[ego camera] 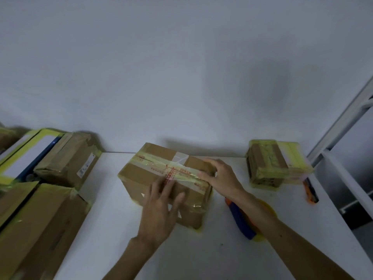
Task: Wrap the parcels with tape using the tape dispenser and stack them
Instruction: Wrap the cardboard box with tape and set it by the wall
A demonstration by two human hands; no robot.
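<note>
Left hand [161,209] is lying flat, fingers spread, pressing the near top of the box [141,174] mid-bench [201,255]. Right hand [220,176] is reaching over the tape dispenser [242,221], straight fingers pressing down the box's right end. Taped parcel [268,164] is sitting far right.

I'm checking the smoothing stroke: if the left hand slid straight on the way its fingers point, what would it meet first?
The left hand would cross the clear red-printed tape strip on the brown cardboard parcel, then probably the white wall behind; depth is unclear.
</note>
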